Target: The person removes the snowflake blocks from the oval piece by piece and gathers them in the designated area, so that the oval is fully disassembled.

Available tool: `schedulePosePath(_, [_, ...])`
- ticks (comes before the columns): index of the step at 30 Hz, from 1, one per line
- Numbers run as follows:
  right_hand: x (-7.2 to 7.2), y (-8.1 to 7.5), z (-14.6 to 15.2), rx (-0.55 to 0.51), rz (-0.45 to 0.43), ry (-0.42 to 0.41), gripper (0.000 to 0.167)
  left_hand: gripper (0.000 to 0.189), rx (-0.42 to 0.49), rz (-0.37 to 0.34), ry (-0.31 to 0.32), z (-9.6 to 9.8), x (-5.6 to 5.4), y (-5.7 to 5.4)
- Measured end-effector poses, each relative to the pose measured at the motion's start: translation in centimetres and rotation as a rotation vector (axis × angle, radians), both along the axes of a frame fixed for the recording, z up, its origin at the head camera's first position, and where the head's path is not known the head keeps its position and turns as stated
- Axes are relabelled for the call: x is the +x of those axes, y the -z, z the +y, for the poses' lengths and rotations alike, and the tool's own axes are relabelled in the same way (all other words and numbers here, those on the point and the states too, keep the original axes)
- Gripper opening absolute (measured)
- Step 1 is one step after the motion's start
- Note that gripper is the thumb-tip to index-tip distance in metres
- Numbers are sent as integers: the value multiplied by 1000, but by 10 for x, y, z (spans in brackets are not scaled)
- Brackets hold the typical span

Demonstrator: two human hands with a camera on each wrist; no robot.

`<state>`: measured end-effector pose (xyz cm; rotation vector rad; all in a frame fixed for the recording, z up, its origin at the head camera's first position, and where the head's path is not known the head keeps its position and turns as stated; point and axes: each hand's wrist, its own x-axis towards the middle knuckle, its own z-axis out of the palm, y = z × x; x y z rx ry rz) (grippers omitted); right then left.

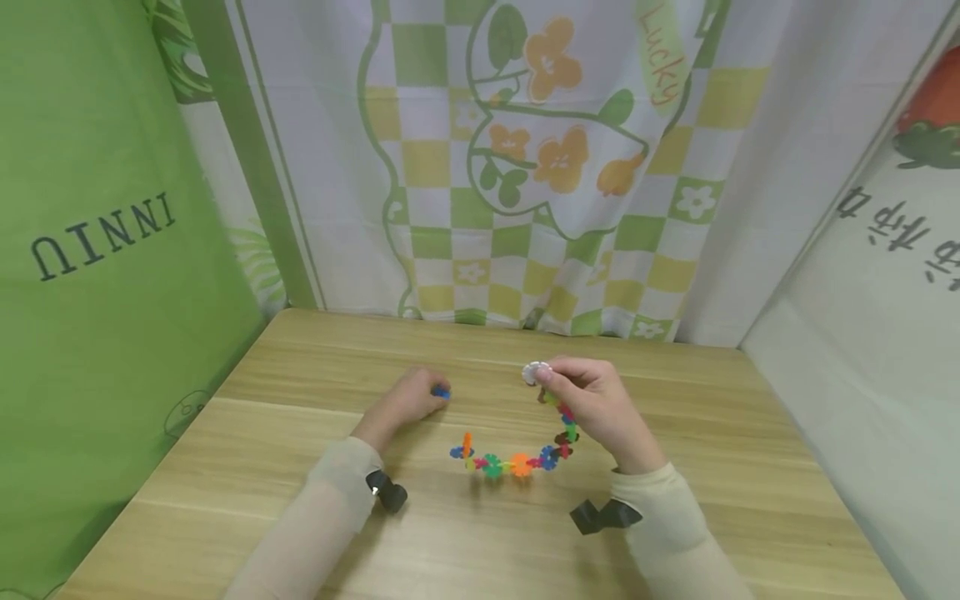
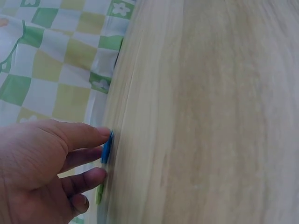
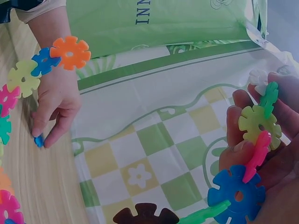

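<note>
My right hand [image 1: 596, 404] pinches a white notched plastic disc [image 1: 534, 372] between thumb and fingers, raised above the table. From that disc hangs a curved chain of interlocking flower-shaped discs, among them an orange disc [image 1: 521, 465] and a blue disc [image 3: 237, 195]. The chain swings round to the left and ends in another orange disc [image 3: 70, 53]. Over the table's far left part, my left hand [image 1: 408, 398] pinches a small blue disc [image 2: 107, 148] at the tabletop. A yellow-green piece [image 2: 99, 193] shows by its lower fingers, partly hidden.
The wooden table [image 1: 300, 367] ends against a checkered curtain [image 1: 540, 267] at the back. Green fabric [image 1: 112, 333] hangs on the left and a white sheet [image 1: 855, 333] on the right. Black wrist cameras are strapped over both sleeves.
</note>
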<state>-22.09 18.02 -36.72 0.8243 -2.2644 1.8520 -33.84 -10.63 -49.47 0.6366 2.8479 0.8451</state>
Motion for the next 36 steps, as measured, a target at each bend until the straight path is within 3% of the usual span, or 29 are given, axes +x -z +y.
schedulePosePath(15, [0, 1, 1, -1, 7, -7, 15, 29, 79, 17, 2, -2, 0, -7])
schedulePosePath(26, [-1, 2, 1, 13, 7, 3, 16, 28, 115, 75, 49, 9, 13, -42])
schedulePosePath(36, [-1, 2, 0, 11, -33, 3, 18, 27, 126, 136, 117, 16, 25, -67])
